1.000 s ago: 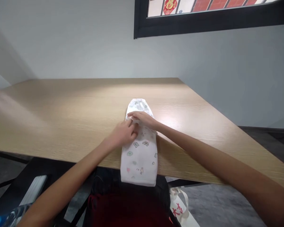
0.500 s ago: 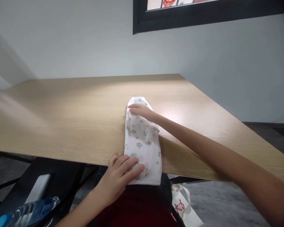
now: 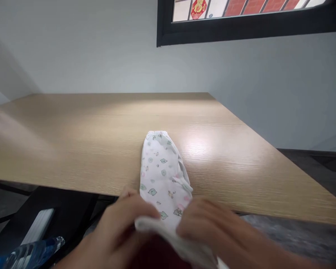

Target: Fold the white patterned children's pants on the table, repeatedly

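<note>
A pair of small white pants [image 3: 162,175], folded lengthwise and printed with little green and pink cartoon figures, lies on the wooden table. Its narrow gathered end points toward the wall, and the wider near end rises past the table's front edge. My left hand [image 3: 123,224] is closed on the near edge at the left. On the right of that same edge, my right hand [image 3: 210,224] grips the cloth, blurred by motion. Between the two hands a strip of hem sags toward me. Part of the near end is hidden by my fingers.
The wooden table [image 3: 81,142] reaches back to a grey-white wall [image 3: 100,48] with a dark window frame [image 3: 226,31]. Below the table at left, a black seat [image 3: 61,213] carries a white object [image 3: 39,224] and a clear bottle with a blue cap [image 3: 36,252].
My right hand has come back from the far part of the pants to the near edge. Both hands now hold that edge and lift it. The cloth has shifted slightly toward me.
</note>
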